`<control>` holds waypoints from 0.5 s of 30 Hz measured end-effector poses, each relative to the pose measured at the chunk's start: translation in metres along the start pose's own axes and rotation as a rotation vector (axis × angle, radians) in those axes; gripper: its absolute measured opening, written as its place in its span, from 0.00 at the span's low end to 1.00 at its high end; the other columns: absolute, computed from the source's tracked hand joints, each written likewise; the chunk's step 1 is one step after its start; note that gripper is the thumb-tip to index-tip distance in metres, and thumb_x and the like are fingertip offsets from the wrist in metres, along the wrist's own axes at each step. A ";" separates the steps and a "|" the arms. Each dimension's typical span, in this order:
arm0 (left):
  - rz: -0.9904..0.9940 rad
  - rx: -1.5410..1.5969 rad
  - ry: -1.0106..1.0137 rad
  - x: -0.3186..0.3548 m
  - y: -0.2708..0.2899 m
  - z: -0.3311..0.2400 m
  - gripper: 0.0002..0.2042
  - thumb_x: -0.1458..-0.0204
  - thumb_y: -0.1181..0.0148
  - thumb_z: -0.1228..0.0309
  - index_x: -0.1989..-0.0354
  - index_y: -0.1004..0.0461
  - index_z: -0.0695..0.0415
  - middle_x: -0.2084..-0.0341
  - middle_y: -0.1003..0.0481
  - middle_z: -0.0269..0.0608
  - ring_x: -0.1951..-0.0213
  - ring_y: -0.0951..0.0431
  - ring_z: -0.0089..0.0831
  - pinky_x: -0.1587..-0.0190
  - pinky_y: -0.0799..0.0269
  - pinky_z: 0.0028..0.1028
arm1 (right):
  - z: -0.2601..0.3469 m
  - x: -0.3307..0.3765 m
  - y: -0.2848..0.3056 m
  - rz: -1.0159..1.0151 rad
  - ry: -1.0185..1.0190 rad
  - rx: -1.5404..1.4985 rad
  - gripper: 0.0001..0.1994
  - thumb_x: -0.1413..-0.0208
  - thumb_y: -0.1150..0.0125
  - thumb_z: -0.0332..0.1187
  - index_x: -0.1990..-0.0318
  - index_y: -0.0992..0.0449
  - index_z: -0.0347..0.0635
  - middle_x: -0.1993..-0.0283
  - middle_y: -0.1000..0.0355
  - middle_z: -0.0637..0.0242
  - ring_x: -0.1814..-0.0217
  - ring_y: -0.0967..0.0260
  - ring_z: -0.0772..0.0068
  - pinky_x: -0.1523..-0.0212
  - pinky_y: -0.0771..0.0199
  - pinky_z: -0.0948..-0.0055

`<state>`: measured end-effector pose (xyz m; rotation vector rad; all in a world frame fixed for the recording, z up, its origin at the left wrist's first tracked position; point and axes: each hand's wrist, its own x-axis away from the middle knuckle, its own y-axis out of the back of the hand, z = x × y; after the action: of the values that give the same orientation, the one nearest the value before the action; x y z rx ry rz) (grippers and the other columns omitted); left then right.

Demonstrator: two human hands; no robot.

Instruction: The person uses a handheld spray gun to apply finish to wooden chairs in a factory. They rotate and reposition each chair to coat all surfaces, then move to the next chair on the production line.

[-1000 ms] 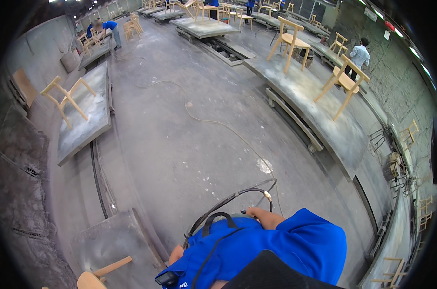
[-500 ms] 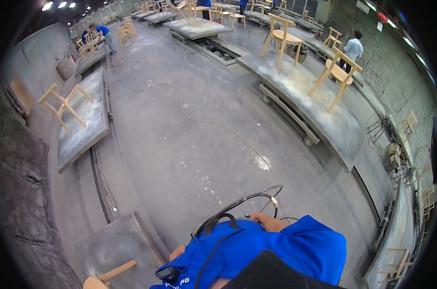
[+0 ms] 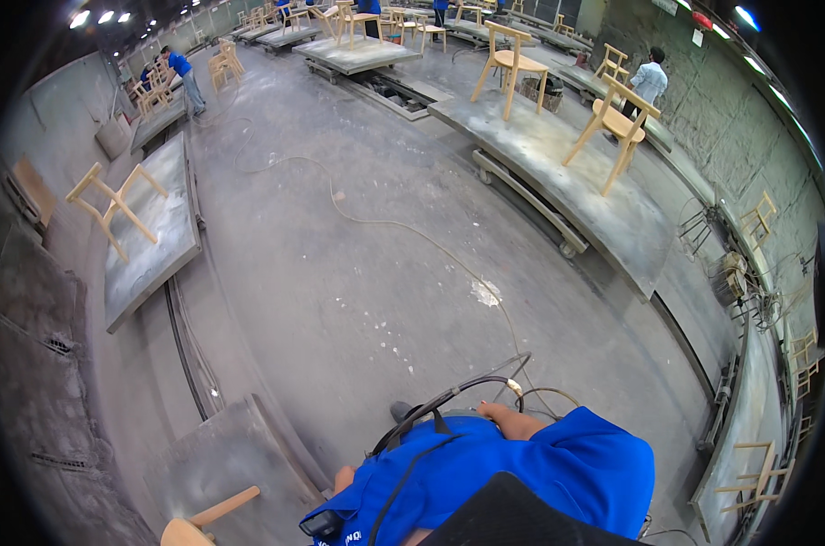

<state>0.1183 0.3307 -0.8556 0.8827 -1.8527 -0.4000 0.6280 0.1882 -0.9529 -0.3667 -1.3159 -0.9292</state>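
My right hand is low in front of my blue shirt, beside a looped black hose. Its fingers look curled, and whatever they hold is hidden or too small to name. Of my left hand only a small patch shows past the shirt's edge; its fingers are out of sight. Below that hand, a grey table carries a wooden chair, cut off by the lower edge. The tip of a dark shoe shows by the hose.
A thin hose winds across the concrete floor. At left, a grey platform bears an upturned wooden chair frame. A long wheeled platform at right bears wooden chairs. A person in blue bends at far left; another person stands at right.
The view has shifted, so most of the room sits further left in it. My right hand has moved slightly right; a dark shoe tip has come into sight by the hose.
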 end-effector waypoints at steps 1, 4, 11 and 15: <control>-0.004 0.007 0.000 0.006 -0.004 0.005 0.20 0.59 0.31 0.62 0.58 0.17 0.60 0.63 0.20 0.61 0.56 0.19 0.57 0.52 0.24 0.47 | 0.008 0.005 -0.004 -0.062 0.022 0.049 0.27 0.42 0.46 0.55 0.47 0.18 0.42 0.42 0.23 0.51 0.40 0.25 0.55 0.36 0.33 0.53; -0.022 0.032 -0.006 0.026 -0.018 0.021 0.20 0.59 0.31 0.62 0.58 0.17 0.60 0.63 0.20 0.61 0.56 0.19 0.57 0.52 0.24 0.47 | 0.016 0.006 -0.024 -0.161 0.076 0.202 0.27 0.42 0.45 0.54 0.47 0.18 0.40 0.45 0.22 0.49 0.43 0.23 0.55 0.41 0.28 0.53; -0.252 0.076 0.026 0.073 -0.061 0.051 0.20 0.59 0.31 0.62 0.57 0.17 0.59 0.62 0.20 0.61 0.56 0.19 0.57 0.52 0.24 0.47 | 0.001 0.003 -0.066 0.072 0.038 0.244 0.27 0.42 0.46 0.49 0.43 0.22 0.40 0.41 0.25 0.52 0.38 0.27 0.50 0.36 0.32 0.50; -0.281 0.073 0.029 0.096 -0.082 0.071 0.21 0.59 0.31 0.62 0.56 0.17 0.59 0.60 0.20 0.60 0.56 0.19 0.57 0.51 0.24 0.47 | -0.005 0.055 -0.103 -0.091 0.015 0.220 0.25 0.45 0.41 0.47 0.48 0.19 0.36 0.50 0.20 0.49 0.46 0.21 0.49 0.44 0.27 0.45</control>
<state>0.0650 0.1974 -0.8756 1.1987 -1.7291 -0.4921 0.5525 0.1017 -0.9303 -0.1308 -1.4145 -0.8504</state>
